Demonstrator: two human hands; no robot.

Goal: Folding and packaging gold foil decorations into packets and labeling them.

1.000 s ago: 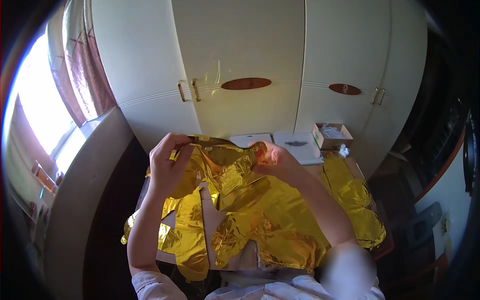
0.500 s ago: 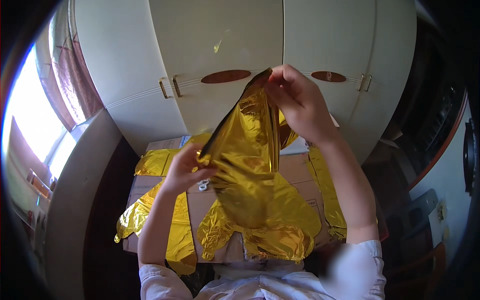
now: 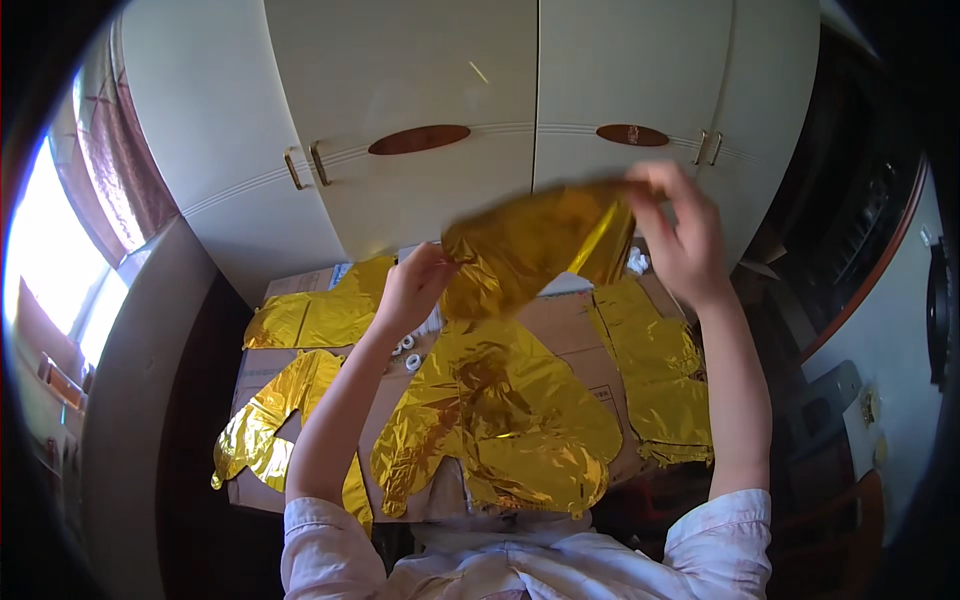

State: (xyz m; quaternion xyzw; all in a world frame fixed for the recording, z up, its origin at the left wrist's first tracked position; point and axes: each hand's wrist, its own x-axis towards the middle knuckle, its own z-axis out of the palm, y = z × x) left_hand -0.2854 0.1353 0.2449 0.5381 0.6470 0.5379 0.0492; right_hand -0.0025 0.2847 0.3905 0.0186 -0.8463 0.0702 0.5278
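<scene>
A flat, uninflated gold foil balloon point(image 3: 540, 240) is stretched in the air between my two hands, blurred by motion. My left hand point(image 3: 412, 288) pinches its left end, and my right hand point(image 3: 690, 235) grips its upper right corner, held higher. Below, a large lobed gold foil balloon point(image 3: 530, 410) lies wrinkled on the cardboard-covered table point(image 3: 575, 335). Small white rings point(image 3: 413, 362) lie just right of my left forearm.
More flat gold foil balloons lie at the left back point(image 3: 320, 318), the left front point(image 3: 265, 430) and the right point(image 3: 655, 375). A crumpled white piece point(image 3: 638, 261) sits at the back right. Behind the table rises a pale wardrobe point(image 3: 420, 70); a bright window point(image 3: 60, 250) is at left.
The held foil has been spread out sideways and lifted off the table. My right hand has moved right and slightly down; my left hand has moved up and right.
</scene>
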